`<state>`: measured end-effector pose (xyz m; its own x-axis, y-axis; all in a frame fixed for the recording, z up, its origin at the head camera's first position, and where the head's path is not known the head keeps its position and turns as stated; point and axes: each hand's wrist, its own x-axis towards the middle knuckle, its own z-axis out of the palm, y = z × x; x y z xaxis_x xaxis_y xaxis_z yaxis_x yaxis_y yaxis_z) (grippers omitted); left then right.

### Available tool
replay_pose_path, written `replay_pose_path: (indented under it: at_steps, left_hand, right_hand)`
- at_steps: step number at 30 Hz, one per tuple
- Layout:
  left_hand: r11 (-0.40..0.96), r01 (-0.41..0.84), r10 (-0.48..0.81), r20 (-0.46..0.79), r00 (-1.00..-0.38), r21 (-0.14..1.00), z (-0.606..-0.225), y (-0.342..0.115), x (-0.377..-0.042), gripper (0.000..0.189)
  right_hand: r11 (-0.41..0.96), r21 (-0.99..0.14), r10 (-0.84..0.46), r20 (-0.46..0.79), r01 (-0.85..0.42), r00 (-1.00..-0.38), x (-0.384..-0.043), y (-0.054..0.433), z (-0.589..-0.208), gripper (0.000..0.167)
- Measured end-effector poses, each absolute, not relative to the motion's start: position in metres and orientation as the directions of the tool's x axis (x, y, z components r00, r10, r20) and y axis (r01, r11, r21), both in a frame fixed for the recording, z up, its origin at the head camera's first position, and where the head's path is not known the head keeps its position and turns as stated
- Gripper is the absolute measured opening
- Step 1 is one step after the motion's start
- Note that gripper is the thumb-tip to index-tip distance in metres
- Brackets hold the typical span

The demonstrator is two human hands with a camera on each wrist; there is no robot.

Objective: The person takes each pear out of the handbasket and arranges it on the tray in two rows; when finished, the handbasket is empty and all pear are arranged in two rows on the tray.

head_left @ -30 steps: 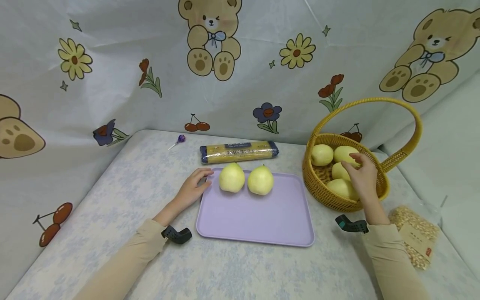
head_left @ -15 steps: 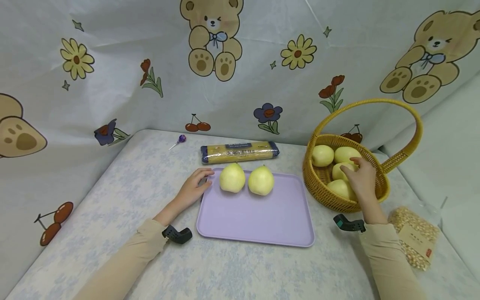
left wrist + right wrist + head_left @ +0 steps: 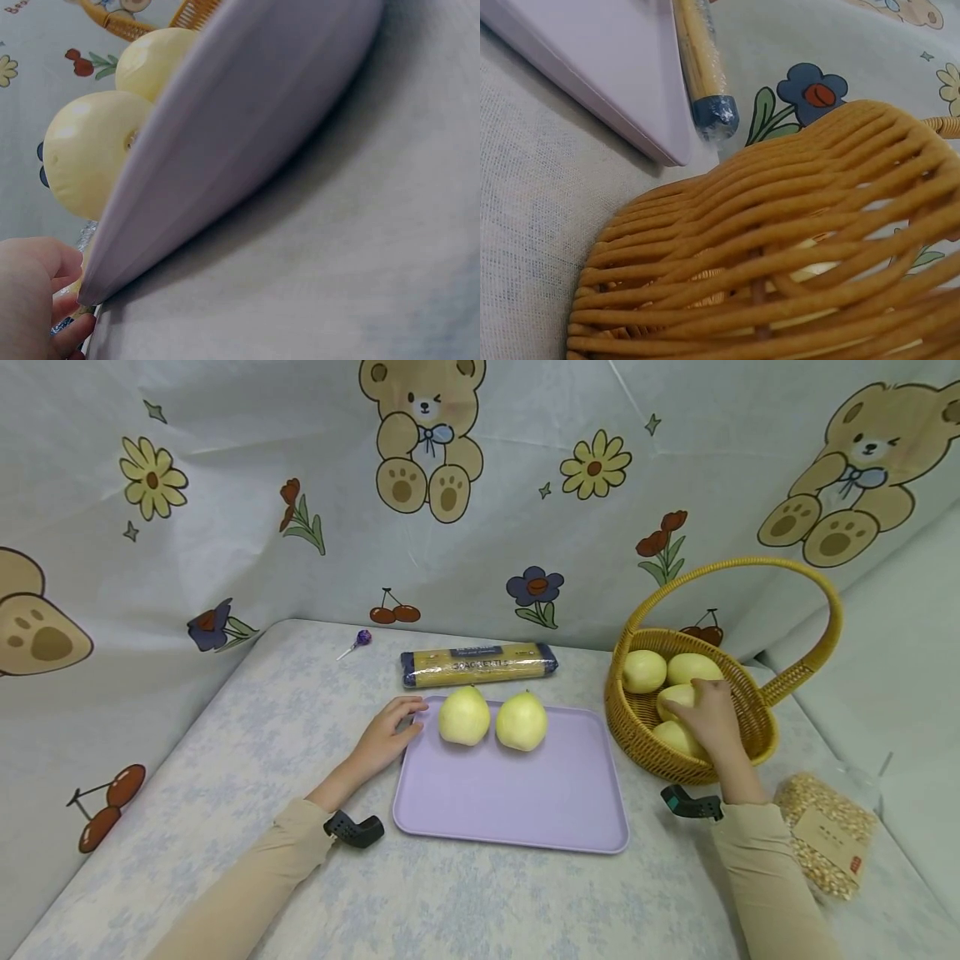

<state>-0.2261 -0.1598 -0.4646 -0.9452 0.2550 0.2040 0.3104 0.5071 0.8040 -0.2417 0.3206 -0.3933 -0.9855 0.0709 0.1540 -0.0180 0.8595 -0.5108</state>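
Observation:
My right hand (image 3: 712, 714) reaches into the brown wicker basket (image 3: 637, 743) and grips a pale yellow pear (image 3: 677, 700), thumb at its near side and fingers behind it. More pears (image 3: 693, 668) of the same kind lie around it in the basket. In the right wrist view the basket's woven side (image 3: 780, 225) hides the hand. Two pears (image 3: 464, 716) stand side by side near the back rim of the lilac tray (image 3: 510, 802). My left hand (image 3: 386, 732) rests at that tray's back left corner, its relaxed fingers touching the rim.
Behind the tray lies a spaghetti packet (image 3: 478, 665), with a lollipop (image 3: 356, 643) further left. A clear bag of pale kernels (image 3: 828, 835) lies right of my right forearm. The basket's tall handle (image 3: 750, 560) arches over the pears.
My right hand has come down and a little left onto a pear in the basket and closed round it, shifting that pear slightly left. The left hand has stayed at the tray corner.

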Motion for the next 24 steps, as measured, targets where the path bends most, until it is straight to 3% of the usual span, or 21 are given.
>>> replay_pose_path:
  at_steps: [15, 24]
  left_hand:
    - [0.523, 0.31, 0.249, 0.205, -0.946, 0.794, -0.4685, -0.1611, -0.2286, 0.031]
    - [0.516, 0.305, 0.25, 0.2, -0.947, 0.801, -0.4689, -0.161, -0.2293, 0.03]
  right_hand:
    - [0.862, -0.504, 0.078, 0.043, 0.046, -0.996, -0.2469, 0.3204, -0.3916, 0.071]
    - [0.825, -0.564, 0.107, 0.086, 0.04, -0.991, -0.2469, 0.3204, -0.3882, 0.072]
